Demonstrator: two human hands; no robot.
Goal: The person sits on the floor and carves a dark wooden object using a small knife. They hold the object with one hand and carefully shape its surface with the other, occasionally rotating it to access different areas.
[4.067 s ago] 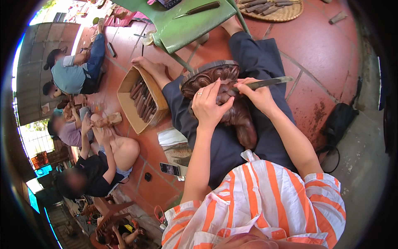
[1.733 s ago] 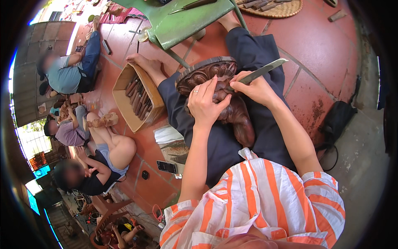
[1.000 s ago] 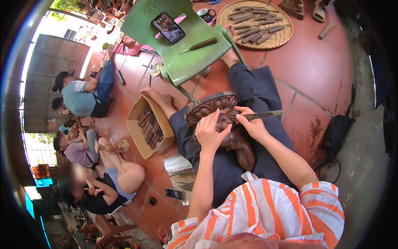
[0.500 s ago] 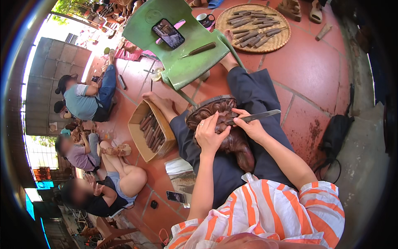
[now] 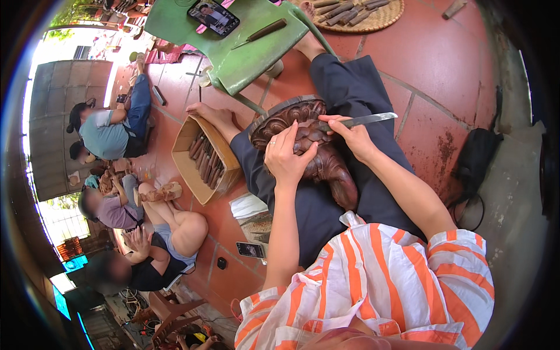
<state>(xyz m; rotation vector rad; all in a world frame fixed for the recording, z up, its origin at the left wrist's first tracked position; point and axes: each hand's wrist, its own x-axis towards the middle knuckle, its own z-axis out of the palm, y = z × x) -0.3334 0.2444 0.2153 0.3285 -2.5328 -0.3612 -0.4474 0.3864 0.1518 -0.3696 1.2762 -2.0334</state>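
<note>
A dark reddish-brown wood carving with a scalloped, ridged wide end rests across my lap, its narrow curved end toward my body. My left hand grips its near left side, fingers over the carved top and thumb toward the middle. My right hand is closed around a knife, whose flat metal blade sticks out to the right past my fingers. The knife's other end lies at the carving's upper surface, close to my left fingertips. Exactly where it touches the wood is partly hidden by my fingers.
Ahead stands a green plastic chair bearing a phone and a thin dark-handled tool. A cardboard box of wooden-handled tools sits left of my leg. Beyond is a woven tray of tools. People sit at left; a black bag lies right.
The view has shifted, so the chair and tray sit higher in the picture. Both hands keep their holds on the carving and knife. A person at left now has both hands raised together.
</note>
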